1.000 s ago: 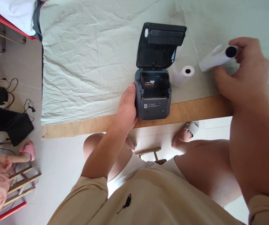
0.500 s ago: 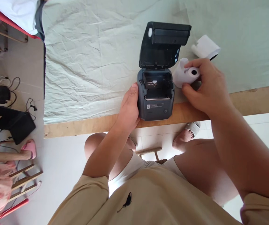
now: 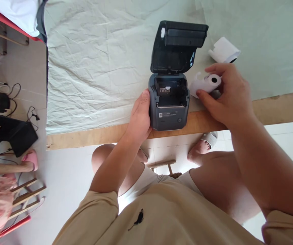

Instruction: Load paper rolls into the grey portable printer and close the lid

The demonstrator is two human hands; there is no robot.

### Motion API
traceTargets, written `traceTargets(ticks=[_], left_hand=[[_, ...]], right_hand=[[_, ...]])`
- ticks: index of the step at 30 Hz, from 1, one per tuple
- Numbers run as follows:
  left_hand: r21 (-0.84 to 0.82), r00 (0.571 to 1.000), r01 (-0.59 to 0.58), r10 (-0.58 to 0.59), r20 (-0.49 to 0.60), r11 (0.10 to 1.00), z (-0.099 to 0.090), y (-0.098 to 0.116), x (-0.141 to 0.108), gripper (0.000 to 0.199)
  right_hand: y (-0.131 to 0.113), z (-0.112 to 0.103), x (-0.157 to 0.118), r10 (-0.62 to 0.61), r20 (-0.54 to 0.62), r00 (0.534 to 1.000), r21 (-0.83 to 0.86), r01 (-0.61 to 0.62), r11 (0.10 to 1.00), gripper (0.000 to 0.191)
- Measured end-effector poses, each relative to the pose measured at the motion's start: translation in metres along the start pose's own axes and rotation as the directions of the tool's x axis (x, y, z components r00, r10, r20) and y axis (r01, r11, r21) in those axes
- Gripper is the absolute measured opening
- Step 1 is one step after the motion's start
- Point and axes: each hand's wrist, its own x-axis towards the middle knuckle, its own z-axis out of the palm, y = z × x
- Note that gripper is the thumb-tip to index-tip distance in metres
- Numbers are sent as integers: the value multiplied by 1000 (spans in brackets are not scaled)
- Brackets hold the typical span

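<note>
A dark grey portable printer (image 3: 172,119) lies at the front edge of the table, its black lid (image 3: 172,56) raised and its paper bay showing nothing loaded. My left hand (image 3: 141,114) is closed against the printer's left side, thumb along the edge. Right of the printer, my right hand (image 3: 225,90) has its fingers around a small white paper roll (image 3: 209,84), whose dark core faces up and whose loose paper end curls to the left. Behind that hand lies a second white curl of paper (image 3: 224,50).
A pale green wrinkled cloth (image 3: 97,68) covers the table, with a bare wooden edge (image 3: 90,137) in front. At the left are cables, a black case (image 3: 11,131), a wooden stool (image 3: 26,199) and part of another person's leg (image 3: 5,169).
The paper roll has shifted slightly right, and my right hand's fingers have loosened a little around it. The printer and my left hand keep nearly the same place.
</note>
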Motion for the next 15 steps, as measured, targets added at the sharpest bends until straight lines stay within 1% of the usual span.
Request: traceTargets(ticks=[2,4,6,8,10,12,15], left_hand=[[-12,1000,-5,5,2,1000,-1,-1,1,29],[-19,1000,-12,12,9,1000,-2,-2,2,29],[-17,1000,-12,13,20,1000,-2,-2,2,28],[-11,999,-11,11,31,1000,-2,-2,2,30],[-4,999,-18,18,33,1000,-2,-1,2,31],[1,999,-26,26,25,1000,-2,-2,2,33],[15,1000,-15,15,19,1000,-2,-2,2,34]], right_hand=[[4,0,-1,-25,31,999,16,25,1000,65],[7,2,-1,-75,15,997,15,75,997,58],[10,3,-1,-91,-26,996,21,92,996,51],[12,5,-2,-87,-26,996,60,89,994,57],[15,8,-3,-121,-17,992,83,122,989,64],[18,11,-4,-162,-49,986,51,164,985,63],[21,13,-4,-174,-122,977,-21,173,985,55]])
